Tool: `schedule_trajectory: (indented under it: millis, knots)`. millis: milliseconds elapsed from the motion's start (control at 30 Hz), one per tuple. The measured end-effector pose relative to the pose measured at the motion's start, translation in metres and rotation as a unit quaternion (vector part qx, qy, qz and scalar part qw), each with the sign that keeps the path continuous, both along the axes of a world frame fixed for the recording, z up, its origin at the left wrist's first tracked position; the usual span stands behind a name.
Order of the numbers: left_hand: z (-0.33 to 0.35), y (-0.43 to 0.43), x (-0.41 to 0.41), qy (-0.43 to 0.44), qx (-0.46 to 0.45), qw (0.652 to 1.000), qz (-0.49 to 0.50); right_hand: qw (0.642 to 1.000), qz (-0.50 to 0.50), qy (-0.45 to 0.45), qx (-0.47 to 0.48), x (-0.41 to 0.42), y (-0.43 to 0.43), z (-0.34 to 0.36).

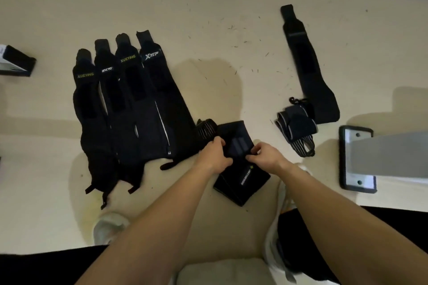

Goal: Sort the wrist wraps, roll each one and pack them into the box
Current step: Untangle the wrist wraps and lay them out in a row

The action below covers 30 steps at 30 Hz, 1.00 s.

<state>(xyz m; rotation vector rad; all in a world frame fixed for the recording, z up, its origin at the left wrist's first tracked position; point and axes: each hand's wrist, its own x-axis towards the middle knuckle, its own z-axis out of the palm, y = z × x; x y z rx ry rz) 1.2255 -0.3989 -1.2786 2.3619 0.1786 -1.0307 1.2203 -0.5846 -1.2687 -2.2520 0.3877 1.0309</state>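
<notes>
Wrist wraps, black, are spread over a beige floor; entries run from the left. Box: dark, cut off by the frame edge, well apart from the hands, probably waiting as the packing destination. Four wraps lie flat and side by side, touching, logos up and tab ends away from the person, which looks like a finished sorting group not yet rolled. Striped roll: small, bunched, just beside that group and touching the left hand. Both forearms reach forward and down from the bottom of the frame, converging. The left hand's fingers curl over the left edge of the held wrap. This wrap lies between the person's pale shoes, lettered face up, its far part folded back, likely the start of a roll. Right hand: fingertips pinch the wrap's right edge, mirroring the left, so the fold stays square. Loose striped wrap: a slack tangle to the right, unsorted by the look of it. Long wrap: flat, angled away, its near end touching the tangle. Metal foot plate: far right, apart from the wraps.
</notes>
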Motion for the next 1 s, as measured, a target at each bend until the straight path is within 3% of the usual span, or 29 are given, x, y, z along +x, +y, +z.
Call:
schedule_trajectory:
  millis: [200, 267, 367, 533, 633, 767, 1000]
  knots:
    - [0.000, -0.017, -0.026, 0.032, -0.054, 0.997, 0.052, 0.993, -0.008, 0.048, 0.109, 0.000, 0.007, 0.006]
    - [0.004, -0.016, -0.027, 0.052, -0.092, 0.986, 0.128, 0.989, -0.021, 0.057, 0.135, 0.004, 0.006, 0.011]
    - [0.028, -0.007, -0.021, 0.134, -0.194, 0.928, 0.288, 0.975, -0.101, 0.040, 0.195, 0.014, 0.005, 0.029]
    - [0.088, 0.015, 0.002, 0.185, -0.320, 0.854, 0.366, 0.930, -0.196, -0.005, 0.311, 0.041, 0.008, 0.085]
    - [0.115, 0.017, 0.012, 0.150, -0.373, 0.815, 0.417, 0.919, -0.195, -0.047, 0.341, 0.049, 0.012, 0.120]
    - [0.151, 0.013, 0.024, 0.015, -0.440, 0.764, 0.472, 0.908, -0.216, -0.085, 0.349, 0.047, 0.016, 0.151]
    - [0.193, 0.021, 0.035, -0.067, -0.483, 0.768, 0.415, 0.905, -0.116, -0.043, 0.406, 0.020, 0.016, 0.162]
